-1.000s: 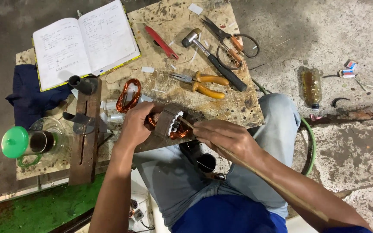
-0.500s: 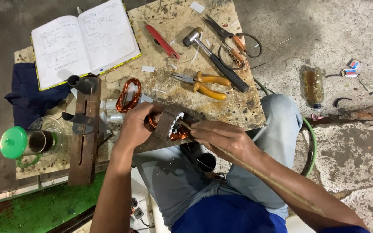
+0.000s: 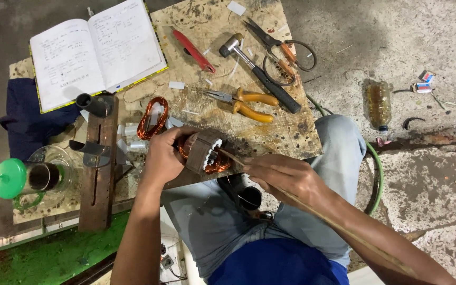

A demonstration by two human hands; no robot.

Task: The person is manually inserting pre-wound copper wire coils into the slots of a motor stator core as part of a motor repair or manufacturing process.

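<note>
Copper windings glint inside the motor stator (image 3: pixel 202 153), which sits at the near edge of the tabletop (image 3: pixel 296 132), partly past that edge and over the person's lap. The left hand (image 3: pixel 163 157) wraps its fingers around the stator's left side and grips it firmly. The right hand (image 3: pixel 286 177) closes its fingers on a long thin wooden stick (image 3: pixel 312 211), whose tip touches the stator's slotted face; the stick's far end runs down along the right forearm toward the lower right corner.

Just behind the left hand lies a loose copper wire coil (image 3: pixel 152 117), with small white paper strips beside it. Yellow-handled pliers (image 3: pixel 244 102) lie near the stator, on the board's middle, and a hammer (image 3: pixel 259 72) lies beyond them, its black handle pointing toward the right edge. Scissors (image 3: pixel 278 46) rest near the far right corner, and a red tool (image 3: pixel 193 50) lies left of the hammer head. An open notebook (image 3: pixel 96 53) overhangs the far left side. A slotted wooden block (image 3: pixel 98 169) runs along the left, with a green-lidded jar (image 3: pixel 25 179) at the left edge.

Bare board shows between the pliers and the right edge. A green hose (image 3: pixel 376 174) curves on the floor just beside the right knee.
</note>
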